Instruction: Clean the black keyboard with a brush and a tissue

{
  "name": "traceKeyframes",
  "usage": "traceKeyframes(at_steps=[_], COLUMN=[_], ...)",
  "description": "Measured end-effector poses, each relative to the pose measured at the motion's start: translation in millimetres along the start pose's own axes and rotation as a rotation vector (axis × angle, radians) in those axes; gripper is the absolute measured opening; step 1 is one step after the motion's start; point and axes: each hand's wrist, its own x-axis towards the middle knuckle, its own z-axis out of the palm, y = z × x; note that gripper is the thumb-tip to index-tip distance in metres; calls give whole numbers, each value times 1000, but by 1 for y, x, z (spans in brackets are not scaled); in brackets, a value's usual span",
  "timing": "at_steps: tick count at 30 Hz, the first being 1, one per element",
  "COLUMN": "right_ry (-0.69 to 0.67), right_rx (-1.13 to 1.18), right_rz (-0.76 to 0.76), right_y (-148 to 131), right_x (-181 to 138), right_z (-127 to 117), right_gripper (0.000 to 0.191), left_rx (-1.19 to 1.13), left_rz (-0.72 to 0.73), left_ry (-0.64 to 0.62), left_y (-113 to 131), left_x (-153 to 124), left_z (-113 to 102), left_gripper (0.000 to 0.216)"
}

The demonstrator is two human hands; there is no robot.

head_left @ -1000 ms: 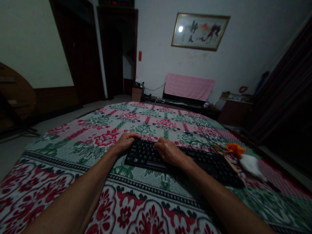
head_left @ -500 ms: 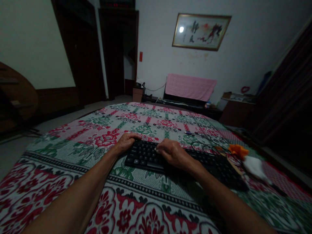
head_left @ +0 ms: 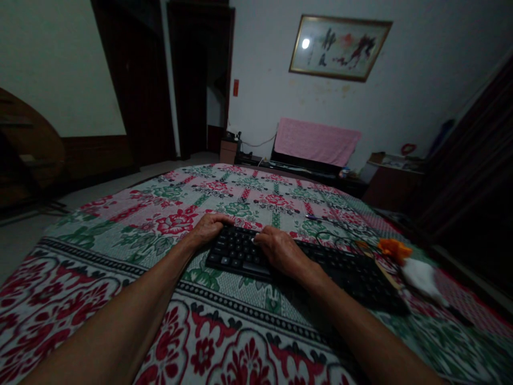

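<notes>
A black keyboard (head_left: 344, 270) lies on a bed covered by a red, green and white flowered spread (head_left: 120, 235). My left hand (head_left: 207, 228) rests on the keyboard's far left corner, its fingers curled over the edge. Over the left half of the keys lies my right hand (head_left: 280, 252), palm down, fingers bent onto the keys. Neither hand holds anything. A dark cable (head_left: 332, 235) loops on the spread behind the keyboard.
An orange and white cloth thing (head_left: 409, 264) lies just right of the keyboard. A pen (head_left: 315, 217) lies farther back. Beyond the bed stand a low cabinet with a pink cloth (head_left: 316, 141), a dark doorway (head_left: 196, 80) and a framed picture (head_left: 339, 48).
The view has tilted slightly. My right hand has shifted a little toward the left on the keys. My left hand stays at the keyboard's corner.
</notes>
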Motion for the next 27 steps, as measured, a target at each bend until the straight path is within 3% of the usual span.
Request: traceKeyframes(at_steps=[5, 8, 11, 13, 20, 27], right_ry=[-73, 15, 154, 169, 76, -35], right_rx=[83, 206, 165, 136, 50, 114], right_rz=[-26, 23, 118, 121, 33, 30], right_y=[0, 9, 21, 25, 17, 14], right_x=[-5, -6, -5, -5, -4, -6], right_z=[-13, -18, -17, -11, 3, -11], right_gripper=[19, 19, 19, 19, 20, 22], left_rx=[-55, -79, -103, -96, -42, -74], left_rz=[-25, -41, -67, -63, 12, -43], left_ry=[5, 19, 21, 29, 28, 30], left_y=[1, 3, 4, 3, -4, -2], left_x=[-2, -3, -3, -2, 1, 0], left_z=[2, 3, 4, 4, 1, 3], left_gripper=[35, 34, 34, 35, 33, 34])
